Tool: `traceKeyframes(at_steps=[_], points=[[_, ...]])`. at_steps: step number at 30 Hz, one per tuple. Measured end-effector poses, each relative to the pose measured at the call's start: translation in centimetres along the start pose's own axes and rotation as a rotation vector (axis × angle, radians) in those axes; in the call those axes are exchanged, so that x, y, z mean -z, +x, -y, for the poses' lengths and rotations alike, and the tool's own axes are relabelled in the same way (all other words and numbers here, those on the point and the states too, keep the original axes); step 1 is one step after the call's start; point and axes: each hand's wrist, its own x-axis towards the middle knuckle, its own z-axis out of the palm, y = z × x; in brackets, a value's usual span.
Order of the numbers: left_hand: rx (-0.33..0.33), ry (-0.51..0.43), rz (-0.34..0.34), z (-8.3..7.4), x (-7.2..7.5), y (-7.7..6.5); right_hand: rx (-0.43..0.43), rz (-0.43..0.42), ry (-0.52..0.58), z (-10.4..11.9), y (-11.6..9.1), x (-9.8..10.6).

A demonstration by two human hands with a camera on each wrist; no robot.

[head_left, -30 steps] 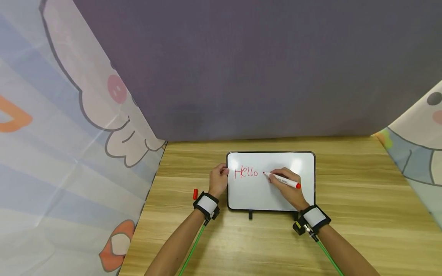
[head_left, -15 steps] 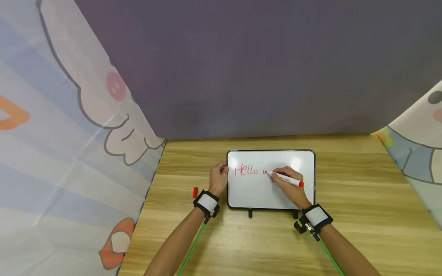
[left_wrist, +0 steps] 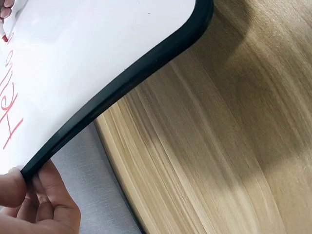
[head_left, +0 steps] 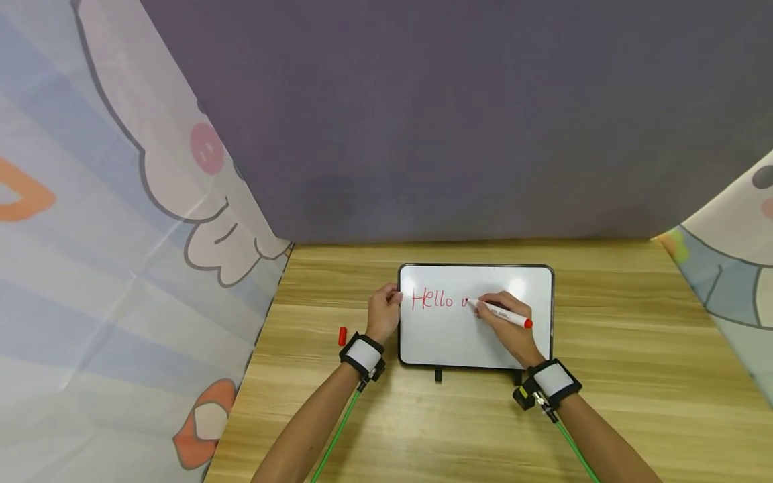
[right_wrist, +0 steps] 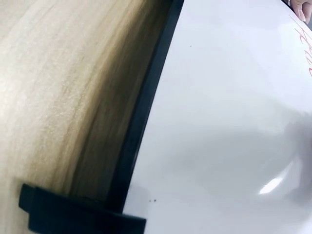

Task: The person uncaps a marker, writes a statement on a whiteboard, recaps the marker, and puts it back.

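A small whiteboard (head_left: 447,339) with a black frame stands tilted on the table, with "Hello" and the start of another letter in red on its face. My left hand (head_left: 383,314) grips its left edge; in the left wrist view the thumb (left_wrist: 10,189) lies on the front and the fingers curl behind the frame. Between the thumb and fingers of my right hand (head_left: 510,329) is a white marker (head_left: 500,312) with a red end, its tip at the newest stroke. The right wrist view shows the board's lower part, without the right hand's fingers.
A red marker cap (head_left: 342,336) lies on the wooden table (head_left: 634,349) left of the board. Black feet (head_left: 438,374) support the board's lower edge. A dark grey panel (head_left: 459,121) rises behind the table, and a cartoon-printed sheet (head_left: 139,302) hangs at the left.
My right hand has moved the marker slightly right, and a short red stroke like a "u" has appeared after "Hello". The left hand keeps its grip on the board's edge.
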Motion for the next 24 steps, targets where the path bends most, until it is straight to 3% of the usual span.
traceKeyframes(at_steps=[6, 19, 24], points=[[-0.012, -0.004, -0.002, 0.14, -0.14, 0.01, 0.005, -0.011, -0.062, 0.24, -0.29, 0.14], [-0.015, -0.002, -0.008, -0.02, -0.02, 0.10, -0.014, 0.005, -0.013, 0.09, -0.66, 0.41], [-0.009, 0.001, -0.003, 0.24, -0.16, 0.01, -0.068, -0.008, -0.013, 0.12, -0.50, 0.59]])
